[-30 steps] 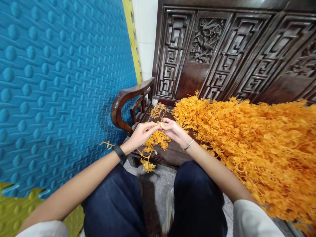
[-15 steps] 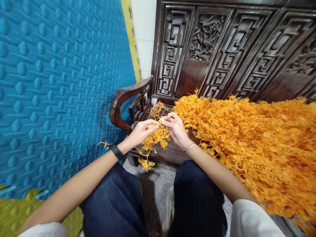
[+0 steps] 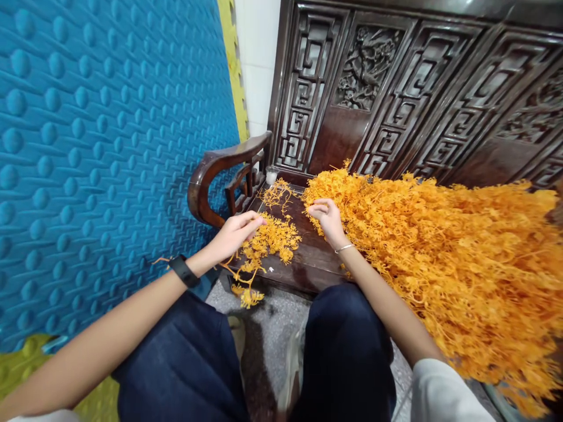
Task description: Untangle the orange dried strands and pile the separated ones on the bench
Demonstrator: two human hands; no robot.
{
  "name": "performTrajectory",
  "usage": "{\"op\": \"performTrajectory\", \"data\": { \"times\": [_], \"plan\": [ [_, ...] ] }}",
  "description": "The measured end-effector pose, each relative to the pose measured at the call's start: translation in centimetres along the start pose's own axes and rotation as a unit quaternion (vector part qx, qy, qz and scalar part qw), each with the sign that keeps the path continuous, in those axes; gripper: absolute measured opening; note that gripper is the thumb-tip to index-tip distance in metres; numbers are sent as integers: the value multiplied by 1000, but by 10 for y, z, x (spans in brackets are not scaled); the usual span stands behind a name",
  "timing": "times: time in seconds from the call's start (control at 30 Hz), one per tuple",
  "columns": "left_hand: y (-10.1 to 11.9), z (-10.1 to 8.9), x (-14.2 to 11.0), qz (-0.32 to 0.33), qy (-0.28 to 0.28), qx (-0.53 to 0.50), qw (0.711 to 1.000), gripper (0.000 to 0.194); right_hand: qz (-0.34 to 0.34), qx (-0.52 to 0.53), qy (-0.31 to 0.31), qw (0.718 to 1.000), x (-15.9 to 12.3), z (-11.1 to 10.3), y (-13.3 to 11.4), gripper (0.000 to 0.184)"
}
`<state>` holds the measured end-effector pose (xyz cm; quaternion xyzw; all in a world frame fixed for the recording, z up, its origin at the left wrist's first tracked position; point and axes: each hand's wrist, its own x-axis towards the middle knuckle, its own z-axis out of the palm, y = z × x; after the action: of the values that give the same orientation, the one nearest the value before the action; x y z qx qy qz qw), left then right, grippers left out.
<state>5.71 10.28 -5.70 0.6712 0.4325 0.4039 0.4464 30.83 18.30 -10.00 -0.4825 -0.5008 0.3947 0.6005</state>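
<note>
My left hand (image 3: 240, 231) is over the left end of the bench seat, its fingers pressed together. Whatever may be between them is too small to make out. Below and beside it lies a yellow-orange artificial flower branch (image 3: 281, 237); its stem passes behind my left wrist, and one blossom cluster (image 3: 251, 298) hangs past the seat's front edge. My right hand (image 3: 328, 220) is raised at the near left edge of a large orange heap of artificial flowers (image 3: 461, 252). Its fingers are curled into a pinch, with the contents hidden.
A dark wooden bench has a carved back (image 3: 369, 64) and a curved armrest (image 3: 204, 176). Bare orange stems (image 3: 277, 193) lie at the seat's back left, near a small whitish cup (image 3: 271, 174). A white scrap (image 3: 270, 269) is on the seat. Blue foam matting (image 3: 101, 146) fills the left.
My hands have come apart from a shared pinch at the middle. The left moved left, the right moved right toward the heap. The view has shifted slightly.
</note>
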Motion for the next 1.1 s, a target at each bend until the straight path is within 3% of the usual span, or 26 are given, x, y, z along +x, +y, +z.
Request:
{"op": "performTrajectory", "data": {
  "times": [0.17, 0.3, 0.4, 0.6, 0.8, 0.93, 1.03, 1.1],
  "plan": [
    [-4, -10, 7, -21, 32, -67, 997, 22, -19, -72, -69, 995, -3, 10, 11, 41],
    [1, -9, 10, -15, 50, -97, 994, 22, -62, -119, -101, 986, -5, 23, 18, 34],
    [4, -6, 11, 3, 60, -96, 994, 18, -81, -142, -140, 977, -6, 28, 26, 26],
    [-1, -3, 13, 66, 44, -40, 996, 25, -93, -140, -197, 966, -8, 34, 32, 30],
    [-4, -6, 9, 83, -9, -22, 996, 44, -103, -58, -185, 976, -29, 39, -16, 23],
    [-5, -3, 5, 90, -38, -2, 995, 60, -104, -22, -255, 961, -53, 41, -53, 21],
    [-5, 1, 2, 103, -32, 21, 994, 62, -119, -78, -327, 934, -68, 46, -62, 19],
    [-5, 3, 1, 118, -27, 45, 992, 60, -147, -125, -337, 921, -74, 49, -61, 17]
  ]
}}
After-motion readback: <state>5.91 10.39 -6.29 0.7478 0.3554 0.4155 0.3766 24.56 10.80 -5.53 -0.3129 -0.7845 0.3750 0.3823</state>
